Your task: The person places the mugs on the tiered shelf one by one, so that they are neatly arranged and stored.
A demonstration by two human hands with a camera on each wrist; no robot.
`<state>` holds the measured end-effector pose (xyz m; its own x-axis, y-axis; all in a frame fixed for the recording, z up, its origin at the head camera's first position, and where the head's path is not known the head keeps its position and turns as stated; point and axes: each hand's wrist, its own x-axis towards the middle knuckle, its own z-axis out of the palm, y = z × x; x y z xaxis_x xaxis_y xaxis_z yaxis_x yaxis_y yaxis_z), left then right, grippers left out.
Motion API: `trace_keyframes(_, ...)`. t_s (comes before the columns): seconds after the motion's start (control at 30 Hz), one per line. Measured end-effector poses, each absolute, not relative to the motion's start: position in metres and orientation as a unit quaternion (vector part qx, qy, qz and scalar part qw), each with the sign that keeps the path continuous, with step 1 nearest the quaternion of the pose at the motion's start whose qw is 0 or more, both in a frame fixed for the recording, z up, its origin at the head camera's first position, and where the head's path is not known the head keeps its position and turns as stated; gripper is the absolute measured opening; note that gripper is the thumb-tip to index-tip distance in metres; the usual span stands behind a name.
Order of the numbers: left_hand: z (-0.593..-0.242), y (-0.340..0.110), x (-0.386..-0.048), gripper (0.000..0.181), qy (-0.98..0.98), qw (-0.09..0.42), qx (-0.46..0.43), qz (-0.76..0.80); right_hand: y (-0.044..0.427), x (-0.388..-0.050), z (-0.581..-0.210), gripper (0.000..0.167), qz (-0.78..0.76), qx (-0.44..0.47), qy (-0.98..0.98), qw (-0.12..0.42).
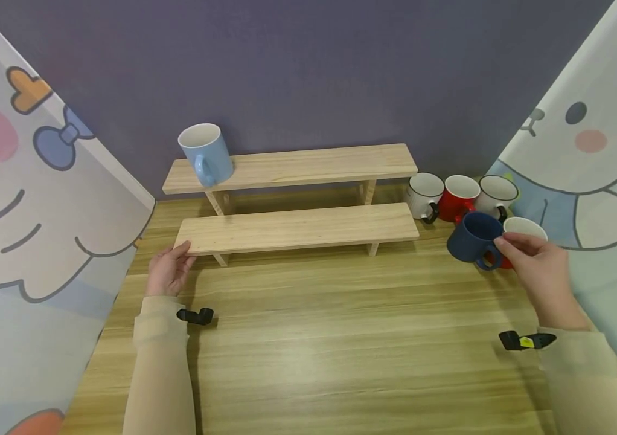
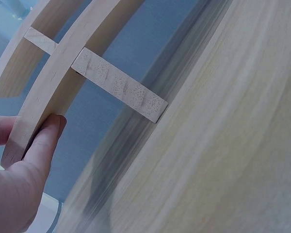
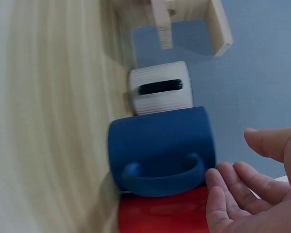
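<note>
In the head view my left hand (image 1: 169,272) grips the left end of the lower board of a two-tier wooden shelf (image 1: 303,228). The left wrist view shows its thumb and fingers on opposite faces of the board (image 2: 63,73). My right hand (image 1: 539,266) is at a dark blue mug (image 1: 468,238), fingertips close to its rim and handle. In the right wrist view the thumb stands well apart from the fingers, and the blue mug (image 3: 160,138) is not gripped. A red mug (image 3: 162,213) with a white inside is beside it, partly behind the right hand in the head view.
A light blue mug (image 1: 213,157) stands at the left of the upper board (image 1: 319,166). Behind the dark blue mug are a white mug (image 1: 422,196) with a black handle, a red mug (image 1: 455,202) and another white mug (image 1: 495,196). Cartoon-printed panels flank the wood-grain table (image 1: 314,338).
</note>
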<state>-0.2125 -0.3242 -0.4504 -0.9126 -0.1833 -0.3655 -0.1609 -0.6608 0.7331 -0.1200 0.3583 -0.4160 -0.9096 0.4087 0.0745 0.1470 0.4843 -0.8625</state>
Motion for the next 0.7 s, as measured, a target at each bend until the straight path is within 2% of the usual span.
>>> trace_keyframes(0.2, -0.452, -0.324, -0.212, 0.039, -0.419, 0.006, 0.21, -0.883, 0.364, -0.116, -0.434, 0.055, 0.443, -0.176, -0.872, 0.111)
trace_keyframes(0.47, -0.453, -0.325, -0.212, 0.028, -0.413, 0.009, 0.206, -0.887, 0.37, -0.12, -0.447, 0.073, 0.455, -0.194, -0.867, 0.06)
trace_keyframes(0.7, -0.454, -0.325, -0.212, 0.028, -0.417, 0.01, 0.206, -0.885, 0.376, -0.125, -0.455, 0.065, 0.488, -0.135, -0.861, 0.038)
